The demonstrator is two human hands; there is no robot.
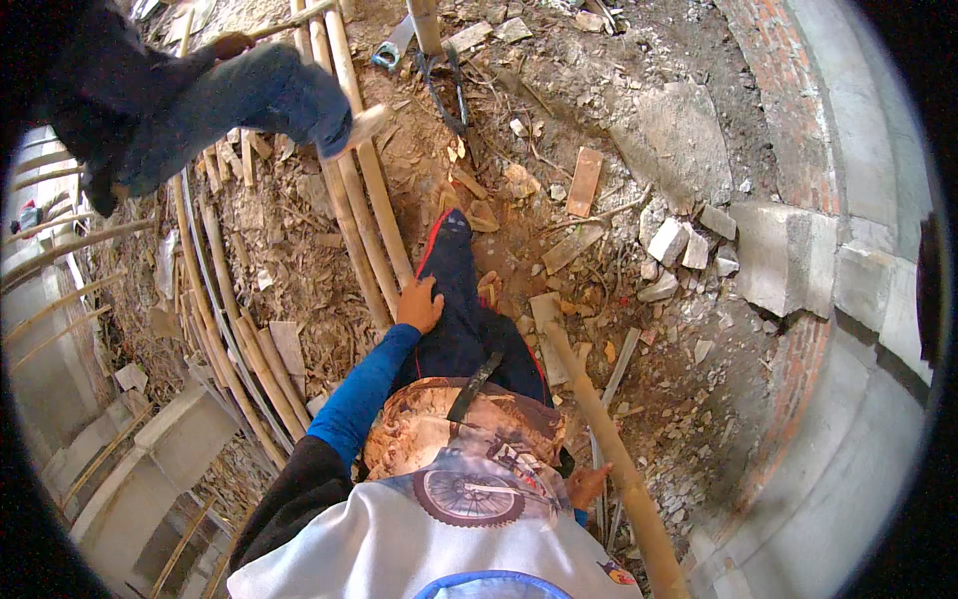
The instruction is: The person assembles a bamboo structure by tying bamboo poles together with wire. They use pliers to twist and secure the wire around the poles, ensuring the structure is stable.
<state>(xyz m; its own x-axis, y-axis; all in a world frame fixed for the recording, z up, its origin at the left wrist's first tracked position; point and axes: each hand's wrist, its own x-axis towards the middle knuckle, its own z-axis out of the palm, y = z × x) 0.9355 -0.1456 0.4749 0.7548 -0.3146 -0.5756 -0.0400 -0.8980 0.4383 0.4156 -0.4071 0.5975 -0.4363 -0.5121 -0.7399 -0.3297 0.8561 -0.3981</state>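
Observation:
My left hand (420, 305) rests on my left thigh, on the dark trousers (449, 265) with red piping. Its fingers lie over the leg and hold nothing. My right hand (587, 485) hangs low beside my hip, partly behind my printed shirt (469, 439). Its fingertips come close to a thick bamboo pole (609, 429) that slants up from the lower edge; whether they touch it or how far they are bent is unclear. A dark strap (475, 387) lies across my lap. Long bamboo poles (354, 215) lie on the ground just beyond my left hand.
Another person (215, 110) in dark clothes and jeans stands at upper left, a hand (232, 44) near the poles. Concrete rubble (679, 243), a reddish plank (585, 182) and a concrete block (783, 255) lie on the right, beside a brick wall (798, 110). More bamboo (264, 369) lies left.

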